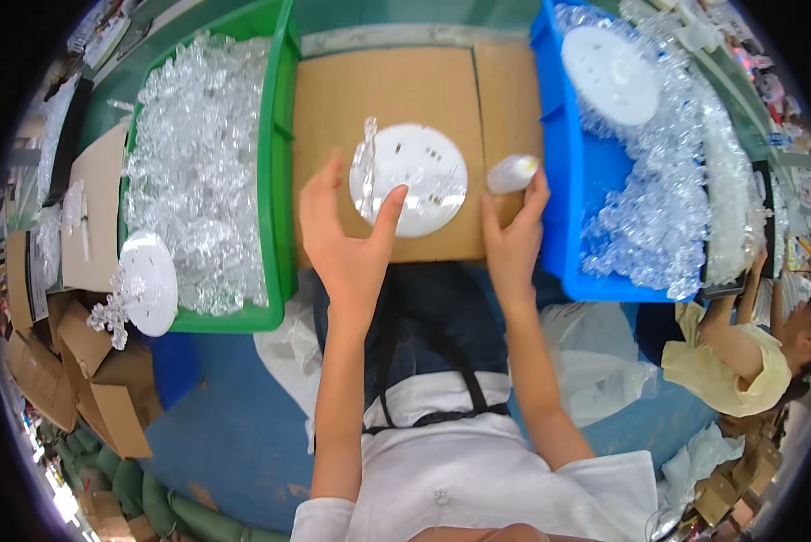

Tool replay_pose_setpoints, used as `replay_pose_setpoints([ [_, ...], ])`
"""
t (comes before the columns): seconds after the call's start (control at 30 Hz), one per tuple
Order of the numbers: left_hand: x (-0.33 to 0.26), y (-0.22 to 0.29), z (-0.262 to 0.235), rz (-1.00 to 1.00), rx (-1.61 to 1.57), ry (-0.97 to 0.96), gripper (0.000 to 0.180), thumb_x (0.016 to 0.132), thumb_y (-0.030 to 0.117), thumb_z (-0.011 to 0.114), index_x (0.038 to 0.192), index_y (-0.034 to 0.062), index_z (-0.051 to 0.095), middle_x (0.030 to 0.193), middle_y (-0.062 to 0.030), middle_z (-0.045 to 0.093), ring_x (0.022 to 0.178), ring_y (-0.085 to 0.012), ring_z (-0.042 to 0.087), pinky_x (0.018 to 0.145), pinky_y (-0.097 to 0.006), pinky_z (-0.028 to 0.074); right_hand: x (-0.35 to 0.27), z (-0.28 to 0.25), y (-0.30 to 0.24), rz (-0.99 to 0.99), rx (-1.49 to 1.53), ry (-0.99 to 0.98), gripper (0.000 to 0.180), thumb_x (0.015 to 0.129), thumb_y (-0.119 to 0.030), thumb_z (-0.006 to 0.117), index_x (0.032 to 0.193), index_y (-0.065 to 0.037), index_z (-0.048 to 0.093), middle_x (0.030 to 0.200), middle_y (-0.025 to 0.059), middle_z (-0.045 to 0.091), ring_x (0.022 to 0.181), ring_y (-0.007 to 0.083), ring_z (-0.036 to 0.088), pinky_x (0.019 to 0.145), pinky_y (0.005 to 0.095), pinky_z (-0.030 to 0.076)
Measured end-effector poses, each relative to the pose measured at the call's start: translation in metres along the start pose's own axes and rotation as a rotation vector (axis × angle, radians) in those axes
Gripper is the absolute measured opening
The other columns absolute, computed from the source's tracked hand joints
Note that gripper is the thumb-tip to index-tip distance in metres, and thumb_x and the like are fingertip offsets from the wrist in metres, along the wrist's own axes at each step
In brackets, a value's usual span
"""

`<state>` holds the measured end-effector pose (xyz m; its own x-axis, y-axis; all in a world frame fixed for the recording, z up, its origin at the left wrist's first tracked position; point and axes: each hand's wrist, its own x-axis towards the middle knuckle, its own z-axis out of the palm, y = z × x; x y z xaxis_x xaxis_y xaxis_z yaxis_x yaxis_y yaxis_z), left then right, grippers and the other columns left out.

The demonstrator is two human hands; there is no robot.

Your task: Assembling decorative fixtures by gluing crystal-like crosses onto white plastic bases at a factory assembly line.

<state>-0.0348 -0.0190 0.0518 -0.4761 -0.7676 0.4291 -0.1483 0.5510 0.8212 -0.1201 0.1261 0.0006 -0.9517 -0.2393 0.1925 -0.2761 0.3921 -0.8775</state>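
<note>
A round white disc [428, 203] with small slots lies flat on a cardboard sheet in front of me. A clear, knobbly plastic piece [367, 163] crosses its left edge. My left hand [347, 235] is at the disc's near left side, thumb over the disc and fingers spread apart, with nothing gripped. At the cardboard's right side, my right hand [516, 239] grips a small white bottle [511, 174] with a yellowish tip, tilted to the right, between thumb and fingers.
Left of the cardboard [387, 81] stands a green bin [280, 163] heaped with clear plastic pieces; a blue bin [561, 181] with more is at right. White discs rest on both bins. Another person [731, 361] sits at far right.
</note>
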Motion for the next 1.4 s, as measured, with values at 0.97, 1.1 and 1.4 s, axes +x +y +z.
replay_pose_setpoints([
  [0.97,0.093,0.024,0.077,0.222,-0.281,-0.145,0.031,0.081,0.006,0.059,0.111,0.0039,0.06,0.108,-0.015,0.061,0.102,-0.0318,0.058,0.088,-0.037,0.045,0.147,-0.171,-0.072,-0.466,-0.436,0.213,0.069,0.08,-0.02,0.072,0.139,-0.009,0.039,0.137,0.0123,0.046,0.124,0.0273,0.046,0.103,0.0406,0.036],
  [1.1,0.002,0.059,0.006,0.313,-0.303,-0.385,0.021,0.082,0.006,0.061,0.102,0.0045,0.064,0.105,-0.0131,0.063,0.099,-0.0325,0.058,0.085,-0.038,0.047,0.27,-0.175,-0.035,-0.428,-0.403,-0.173,0.048,0.079,-0.024,0.073,0.12,-0.004,0.058,0.106,0.0123,0.066,0.093,0.0197,0.063,0.083,0.0297,0.048],
  [1.4,-0.048,0.031,-0.103,0.076,-0.271,-0.325,0.019,0.079,0.0,0.064,0.097,0.0038,0.068,0.091,-0.0097,0.066,0.084,-0.0262,0.063,0.074,-0.032,0.049,0.236,-0.004,-0.126,-0.554,-0.093,-0.626,0.017,0.082,-0.012,0.068,0.095,-0.001,0.067,0.085,0.0042,0.067,0.079,0.0101,0.06,0.07,0.0239,0.047],
])
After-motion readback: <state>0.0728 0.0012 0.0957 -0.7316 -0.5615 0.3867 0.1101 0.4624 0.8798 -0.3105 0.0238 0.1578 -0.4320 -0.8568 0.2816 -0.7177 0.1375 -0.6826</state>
